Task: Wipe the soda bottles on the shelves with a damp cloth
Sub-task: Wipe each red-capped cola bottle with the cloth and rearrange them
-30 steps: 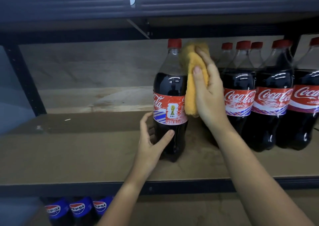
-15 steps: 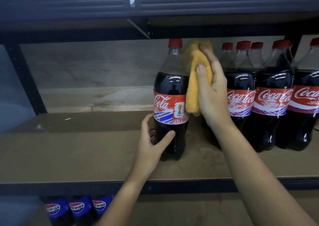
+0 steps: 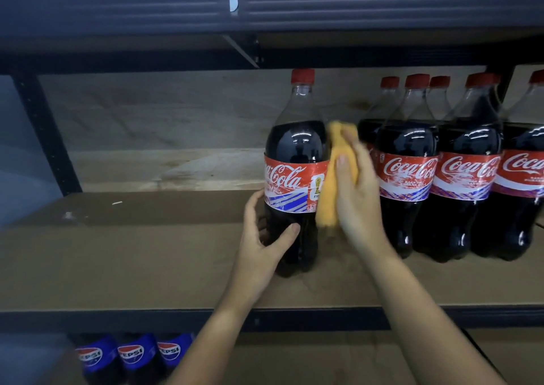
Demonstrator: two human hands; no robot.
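Yellow cloth (image 3: 338,175), pinched in my right hand (image 3: 357,196), has slid from the cola bottle (image 3: 295,175)'s shoulder down to its label; my left hand (image 3: 262,237) grips the base on the shelf (image 3: 147,267). 1 side nearly wiped.

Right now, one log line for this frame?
step: wiping Coca-Cola bottle side | left hand: grips bottle base | right hand: presses yellow cloth at label
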